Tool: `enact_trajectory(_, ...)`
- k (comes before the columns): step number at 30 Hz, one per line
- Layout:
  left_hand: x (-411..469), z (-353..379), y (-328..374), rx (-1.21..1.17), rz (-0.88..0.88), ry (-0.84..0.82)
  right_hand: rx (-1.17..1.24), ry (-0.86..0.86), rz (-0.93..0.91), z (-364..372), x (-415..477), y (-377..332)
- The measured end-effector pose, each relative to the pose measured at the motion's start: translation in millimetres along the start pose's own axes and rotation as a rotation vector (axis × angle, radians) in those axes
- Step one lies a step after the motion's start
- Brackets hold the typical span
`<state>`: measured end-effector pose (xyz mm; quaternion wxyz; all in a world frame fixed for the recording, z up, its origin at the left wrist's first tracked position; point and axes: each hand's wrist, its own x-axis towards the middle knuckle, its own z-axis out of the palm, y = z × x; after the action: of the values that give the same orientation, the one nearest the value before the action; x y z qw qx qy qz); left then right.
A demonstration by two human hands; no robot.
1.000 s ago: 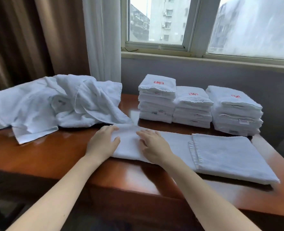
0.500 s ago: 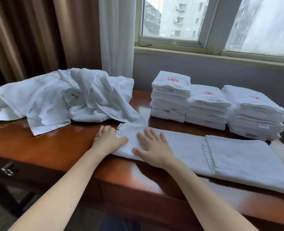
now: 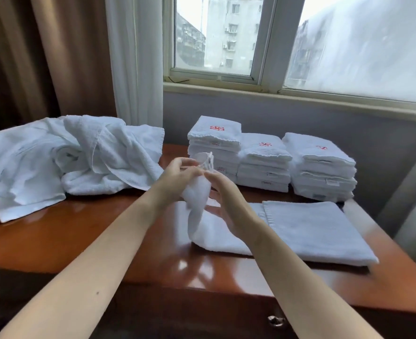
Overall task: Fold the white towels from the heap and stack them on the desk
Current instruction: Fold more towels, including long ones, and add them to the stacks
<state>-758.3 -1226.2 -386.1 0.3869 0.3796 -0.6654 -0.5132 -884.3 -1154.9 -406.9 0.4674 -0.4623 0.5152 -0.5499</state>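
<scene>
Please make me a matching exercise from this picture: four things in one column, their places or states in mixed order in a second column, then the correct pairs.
Things
1. heap of unfolded towels
2. folded stacks
3. towel being folded
4. brown curtain

Places or states
A. hangs at the far left
B. one end held up by left hand and right hand
C. in a row below the window
D. crumpled on the desk's left part

Pairs: 1-D, 2-C, 3-B, 4-A

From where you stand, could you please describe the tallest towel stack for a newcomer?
Under the window, three stacks of folded towels stand at the back of the desk. It is the leftmost stack, nearest the heap, and rises above both neighbours.
</scene>
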Motion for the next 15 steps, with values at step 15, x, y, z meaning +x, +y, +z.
enact_trajectory(15,9,192,42,-0.283,0.093,-0.511,-0.177,0.683,-0.116,-171,-90,-39)
